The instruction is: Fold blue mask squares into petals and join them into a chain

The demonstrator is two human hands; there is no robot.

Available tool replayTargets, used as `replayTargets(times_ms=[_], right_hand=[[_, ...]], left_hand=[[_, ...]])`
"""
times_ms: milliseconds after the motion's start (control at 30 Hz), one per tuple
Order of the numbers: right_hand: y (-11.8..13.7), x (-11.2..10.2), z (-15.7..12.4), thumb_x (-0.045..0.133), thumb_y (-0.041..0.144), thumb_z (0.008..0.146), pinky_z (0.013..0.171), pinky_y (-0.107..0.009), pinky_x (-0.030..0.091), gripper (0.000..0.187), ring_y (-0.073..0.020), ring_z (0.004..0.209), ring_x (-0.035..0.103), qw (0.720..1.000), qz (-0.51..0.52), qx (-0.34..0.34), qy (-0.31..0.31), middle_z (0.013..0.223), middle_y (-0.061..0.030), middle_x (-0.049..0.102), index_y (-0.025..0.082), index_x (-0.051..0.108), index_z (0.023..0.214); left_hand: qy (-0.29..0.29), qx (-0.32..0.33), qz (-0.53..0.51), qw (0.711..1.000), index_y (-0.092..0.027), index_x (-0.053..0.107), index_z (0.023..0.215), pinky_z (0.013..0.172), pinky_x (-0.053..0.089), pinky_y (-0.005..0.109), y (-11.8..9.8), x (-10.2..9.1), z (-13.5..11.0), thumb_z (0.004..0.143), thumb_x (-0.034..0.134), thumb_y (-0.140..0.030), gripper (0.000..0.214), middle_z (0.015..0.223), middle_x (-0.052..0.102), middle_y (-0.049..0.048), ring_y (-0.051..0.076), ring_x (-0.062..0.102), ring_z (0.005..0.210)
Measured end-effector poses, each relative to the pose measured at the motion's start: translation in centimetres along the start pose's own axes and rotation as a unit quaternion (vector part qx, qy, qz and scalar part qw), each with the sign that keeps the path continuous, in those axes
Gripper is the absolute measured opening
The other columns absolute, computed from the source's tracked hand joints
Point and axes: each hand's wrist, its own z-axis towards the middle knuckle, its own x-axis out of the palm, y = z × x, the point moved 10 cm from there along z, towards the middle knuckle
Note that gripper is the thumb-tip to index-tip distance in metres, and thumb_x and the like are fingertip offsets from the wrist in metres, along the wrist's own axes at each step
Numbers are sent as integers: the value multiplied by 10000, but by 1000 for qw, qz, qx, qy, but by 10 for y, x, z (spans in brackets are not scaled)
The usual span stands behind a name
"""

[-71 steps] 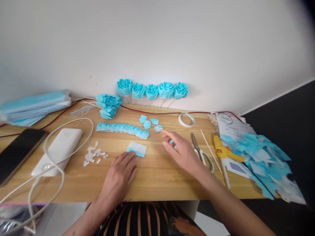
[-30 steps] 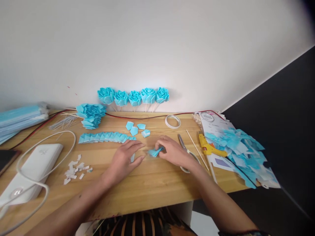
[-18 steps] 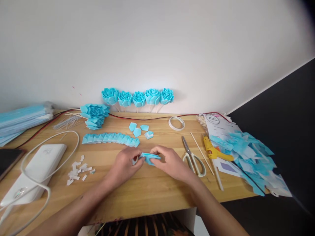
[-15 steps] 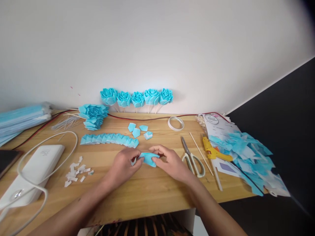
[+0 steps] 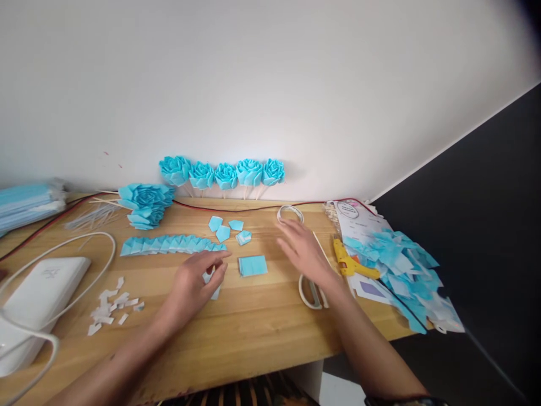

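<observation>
A folded light-blue rectangle lies flat on the wooden table between my hands, touched by neither. My left hand is beside it on the left, with thumb and index finger apart. Under that hand a pale blue-white piece shows in part; whether the hand touches it I cannot tell. My right hand is open, fingers stretched out over the scissors. Only the scissors' handles show, while the hand covers the blades. Just beyond its fingertips is a roll of white tape.
Several blue five-sided pieces and a pleated blue strip lie farther back. Blue flowers on sticks lean against the wall. At right are a yellow glue gun and blue scraps; at left, white snippets and a corded white power bank.
Both hands have let go of the folded blue piece, which now lies on the table. My left hand moved left; my right hand moved up over the scissors. The view shifted slightly.
</observation>
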Motion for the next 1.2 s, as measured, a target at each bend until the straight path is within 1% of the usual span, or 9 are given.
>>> replayTargets(times_ms=[167, 300, 433, 567, 667, 767, 1000, 1100, 1200], right_hand=[[-66, 5, 22, 541, 233, 872, 970, -462, 415, 253, -296, 1105, 576, 992, -87, 89, 15, 1152, -150, 669, 157, 676, 1072], [-82, 14, 28, 581, 229, 837, 832, -382, 464, 149, -248, 823, 662, 992, -81, 101, 13, 816, -93, 733, 188, 715, 785], [-81, -9, 21, 482, 254, 893, 811, -373, 467, 233, -252, 866, 659, 988, -78, 125, -51, 922, -98, 739, 196, 707, 916], [-49, -39, -8, 432, 322, 928, 818, -379, 475, 287, -255, 902, 653, 968, 1, 190, -163, 958, -114, 726, 164, 665, 983], [2, -16, -26, 466, 340, 928, 792, -317, 496, 233, -208, 903, 667, 957, 201, 187, -88, 974, -55, 731, 216, 655, 986], [50, 5, -37, 484, 312, 925, 753, -274, 508, 207, -185, 904, 676, 941, 297, 159, -31, 988, -41, 731, 225, 650, 1013], [93, 16, -33, 565, 167, 838, 748, -299, 502, 132, -184, 797, 662, 966, 232, 56, -99, 839, -31, 733, 209, 676, 897], [103, 19, -30, 569, 143, 826, 710, -311, 508, 127, -184, 743, 653, 972, 197, 34, -124, 785, -29, 725, 208, 671, 864], [118, 15, -28, 525, 129, 870, 797, -339, 523, 200, -196, 889, 663, 974, 185, -32, -126, 952, -62, 731, 204, 657, 1000]], left_hand=[[-25, 19, 6, 999, -181, 690, 1034, 653, 475, 263, -6, -8, 1, 888, 532, -223, 219, 725, 666, 13, 135, 577, 642], [-30, 29, 7, 999, -183, 690, 1044, 661, 463, 272, -9, -10, 1, 887, 533, -209, 223, 716, 665, 13, 139, 577, 639], [-22, 35, 1, 999, -186, 679, 1071, 677, 450, 287, -11, -8, 0, 900, 521, -195, 233, 712, 659, 7, 141, 566, 646], [-10, 41, -17, 999, -188, 666, 1079, 725, 447, 314, -16, -9, -1, 911, 516, -214, 227, 719, 647, 8, 153, 571, 685], [8, 48, -56, 997, -196, 655, 1109, 813, 453, 347, -23, -11, 0, 913, 519, -240, 243, 849, 678, 43, 184, 603, 816], [36, 48, -98, 993, -204, 646, 1145, 900, 438, 373, -28, -8, -1, 907, 530, -250, 269, 1058, 677, 83, 220, 590, 1000], [63, 34, -195, 978, -191, 669, 1129, 952, 412, 391, -27, 2, -1, 891, 567, -281, 274, 1134, 662, 103, 250, 565, 1064], [78, -30, -281, 956, -201, 708, 1033, 950, 412, 367, -16, 9, 0, 885, 582, -286, 212, 1093, 679, 79, 239, 574, 1043], [85, -105, -379, 915, -198, 707, 976, 966, 396, 345, -2, 16, -1, 875, 595, -282, 173, 1112, 667, 64, 230, 564, 1076]])
